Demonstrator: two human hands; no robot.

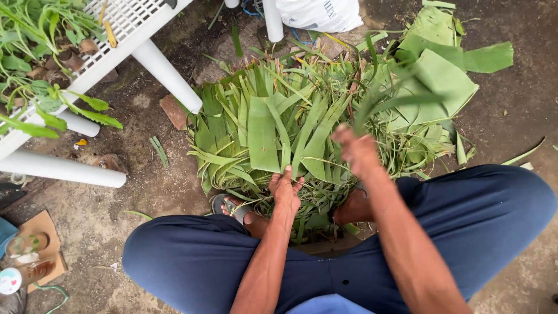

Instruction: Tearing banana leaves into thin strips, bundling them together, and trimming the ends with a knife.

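A big heap of cut green leaf strips (273,134) lies on the dirt floor in front of me, with broader folded banana leaf pieces (433,81) at its far right. My left hand (285,189) pinches the near ends of a few long strips at the front of the heap. Blurred with motion, my right hand (356,150) is closed on a bunch of thin strips that sweep up and to the right. Both forearms reach out over my dark blue trousers (192,261). My sandalled feet (238,210) rest under the heap's near edge.
A white plastic rack (125,26) on round white legs stands at the upper left, holding leafy plants (35,52). A white sack (319,13) sits at the top. A brick piece (173,111) lies beside the heap. Cardboard with small jars (26,256) sits at lower left.
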